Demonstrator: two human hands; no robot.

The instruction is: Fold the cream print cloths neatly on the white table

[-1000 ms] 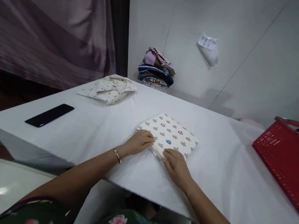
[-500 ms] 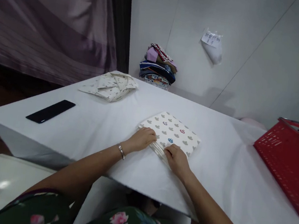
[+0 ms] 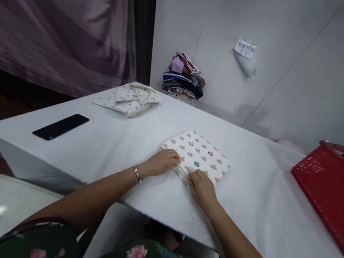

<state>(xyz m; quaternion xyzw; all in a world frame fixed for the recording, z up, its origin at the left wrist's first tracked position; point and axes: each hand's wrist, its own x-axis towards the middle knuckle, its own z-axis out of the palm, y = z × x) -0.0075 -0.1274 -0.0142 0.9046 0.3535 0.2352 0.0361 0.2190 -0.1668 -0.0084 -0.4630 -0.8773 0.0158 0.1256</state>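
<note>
A folded white cloth (image 3: 205, 152) with grey rounded motifs and a few coloured ones lies on the white-covered table, its stacked layers showing along the near edge. My left hand (image 3: 166, 161) grips the left part of that edge, fingers bent over the top. At the right part of the same edge my right hand (image 3: 201, 185) pinches the layers, thumb below and fingers above. Between the two hands a short stretch of the folded edge shows. Whether the cloth is a garment I cannot tell.
A patterned white cloth (image 3: 131, 100) lies crumpled at the back left, with a black phone-like slab (image 3: 61, 126) nearer. Folded clothes (image 3: 183, 77) are stacked beyond the table's far edge. A red basket (image 3: 332, 188) stands at right, a white stool-like surface (image 3: 12, 205) at lower left.
My hands stay on the cloth's near edge; the right fingers have closed a little over the layers, and the edge looks more pressed together. The camera view has shifted slightly.
</note>
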